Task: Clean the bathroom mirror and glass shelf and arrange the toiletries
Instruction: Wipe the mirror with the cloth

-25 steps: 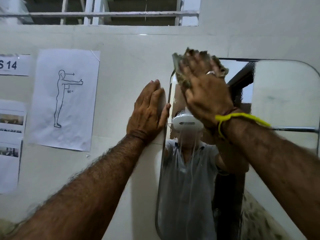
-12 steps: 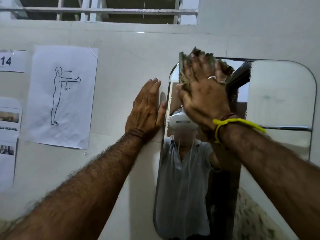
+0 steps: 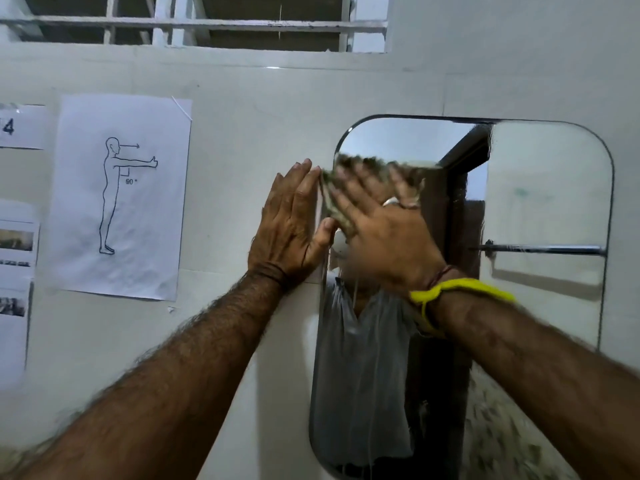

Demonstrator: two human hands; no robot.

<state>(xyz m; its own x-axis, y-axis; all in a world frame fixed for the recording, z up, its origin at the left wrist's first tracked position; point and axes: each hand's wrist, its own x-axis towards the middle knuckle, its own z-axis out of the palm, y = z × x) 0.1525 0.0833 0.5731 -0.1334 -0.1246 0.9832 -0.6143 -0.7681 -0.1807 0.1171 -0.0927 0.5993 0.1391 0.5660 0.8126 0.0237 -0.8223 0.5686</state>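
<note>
A rounded-corner mirror (image 3: 547,202) hangs on the white wall. My right hand (image 3: 388,230) lies flat with straight fingers, pressing a greenish-brown cloth (image 3: 334,206) against the mirror's upper left part; the hand is motion-blurred. A yellow band circles that wrist. My left hand (image 3: 291,226) rests flat and open on the wall just left of the mirror's edge, thumb by the rim. Wet streaks run down the glass below the cloth. The glass shelf and toiletries are out of view.
A paper sheet with a standing-figure drawing (image 3: 121,195) is taped to the wall on the left, with more sheets (image 3: 17,237) at the far left. A barred window opening (image 3: 194,22) runs along the top. A metal rail (image 3: 540,250) shows in the reflection.
My right hand and the cloth have slid down from the mirror's top left corner to lower on the glass. My left hand stays flat on the wall.
</note>
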